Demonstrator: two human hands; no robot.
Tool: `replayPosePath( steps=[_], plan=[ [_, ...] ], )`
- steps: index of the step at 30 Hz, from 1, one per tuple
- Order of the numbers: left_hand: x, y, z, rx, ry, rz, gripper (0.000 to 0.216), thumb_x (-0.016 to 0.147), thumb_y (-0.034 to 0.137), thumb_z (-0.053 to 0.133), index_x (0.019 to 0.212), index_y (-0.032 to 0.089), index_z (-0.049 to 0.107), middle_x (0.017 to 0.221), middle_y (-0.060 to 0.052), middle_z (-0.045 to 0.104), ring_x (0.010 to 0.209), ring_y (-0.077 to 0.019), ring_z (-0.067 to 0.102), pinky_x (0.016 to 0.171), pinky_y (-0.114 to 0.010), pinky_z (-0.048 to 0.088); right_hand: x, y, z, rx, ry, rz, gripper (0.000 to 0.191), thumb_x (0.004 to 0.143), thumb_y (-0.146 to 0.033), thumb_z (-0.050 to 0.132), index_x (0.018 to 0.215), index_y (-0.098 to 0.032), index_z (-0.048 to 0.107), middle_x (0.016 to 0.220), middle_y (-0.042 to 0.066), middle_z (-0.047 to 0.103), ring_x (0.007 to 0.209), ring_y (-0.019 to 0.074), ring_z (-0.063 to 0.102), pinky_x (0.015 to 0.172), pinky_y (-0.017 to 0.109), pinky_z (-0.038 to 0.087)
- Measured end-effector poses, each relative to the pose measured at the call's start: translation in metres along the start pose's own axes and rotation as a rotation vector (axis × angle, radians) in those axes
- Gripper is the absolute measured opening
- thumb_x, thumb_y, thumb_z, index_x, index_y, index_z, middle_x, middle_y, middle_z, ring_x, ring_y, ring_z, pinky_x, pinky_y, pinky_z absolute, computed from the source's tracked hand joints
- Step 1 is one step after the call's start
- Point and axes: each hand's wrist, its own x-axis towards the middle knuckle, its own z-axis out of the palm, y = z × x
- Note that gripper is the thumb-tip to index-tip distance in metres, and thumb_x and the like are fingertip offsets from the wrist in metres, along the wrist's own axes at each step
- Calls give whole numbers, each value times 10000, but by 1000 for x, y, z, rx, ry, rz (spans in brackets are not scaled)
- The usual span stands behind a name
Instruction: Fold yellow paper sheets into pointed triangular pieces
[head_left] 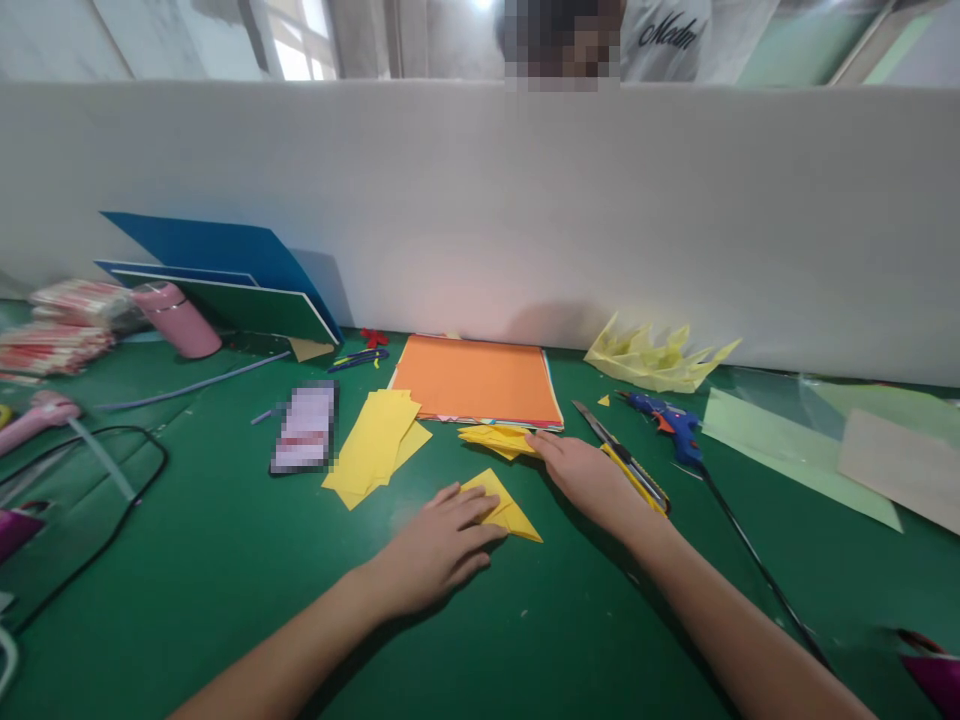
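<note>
My left hand (pixel 450 535) lies with its fingers stretched over a folded yellow paper (pixel 517 517) on the green table. Past it, my right hand (pixel 577 468) has its fingers together at the right end of a small pile of folded yellow paper pieces (pixel 491 438); the thumb is mostly hidden. To the left is a stack of flat yellow paper strips (pixel 379 440), fanned unevenly. An orange sheet (pixel 472 375) tops a paper stack just behind the pile. Close to my right wrist rest a yellow-handled utility knife (pixel 630 475) and scissors (pixel 600 425).
A blue glue gun (pixel 675 425) trails its cable to the right. Behind it stands a pale yellow paper crown-like piece (pixel 660 360). A phone (pixel 305 428), a pink bottle (pixel 176 320) and leaning blue boards (pixel 225 250) occupy the left. A person is beyond the white partition (pixel 450 200).
</note>
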Motion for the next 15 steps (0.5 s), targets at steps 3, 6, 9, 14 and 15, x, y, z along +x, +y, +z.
replayPosePath(
  steps=[3,6,9,14,15],
  plan=[
    [5,1,0,28,-31,-3,338,925,278,470,1255,225,522,1404,-103,464,1322,-274,373,1066,-496,321,7,3,-11,24,-48,11,473,816,7,400,1233,-148,562,1243,135,613,980,213,663,805,313,539],
    [16,0,3,73,-21,-36,404,925,329,461,1314,221,477,1431,-113,429,1288,-308,397,1013,-507,368,14,2,-23,25,-117,22,478,818,-3,397,1249,-146,547,1273,144,589,973,216,668,794,313,538],
    [31,-8,7,116,21,-53,416,935,263,398,1342,190,443,1431,-110,428,1239,-315,432,988,-512,385,16,-4,-31,33,-167,57,473,819,-8,407,1254,-137,540,1287,148,576,969,225,669,786,314,537],
    [52,-28,7,163,152,49,403,838,35,394,1186,140,567,1289,-135,525,1179,-253,470,977,-403,416,11,-12,-29,84,-193,97,481,825,-24,424,1283,-134,519,1311,158,554,967,236,669,777,310,539],
    [54,-32,5,163,173,76,404,829,11,389,1149,161,585,1256,-119,540,1143,-229,493,949,-375,437,9,-13,-26,93,-187,96,490,822,-22,427,1290,-135,515,1314,159,551,971,238,667,782,314,539]
  ],
)
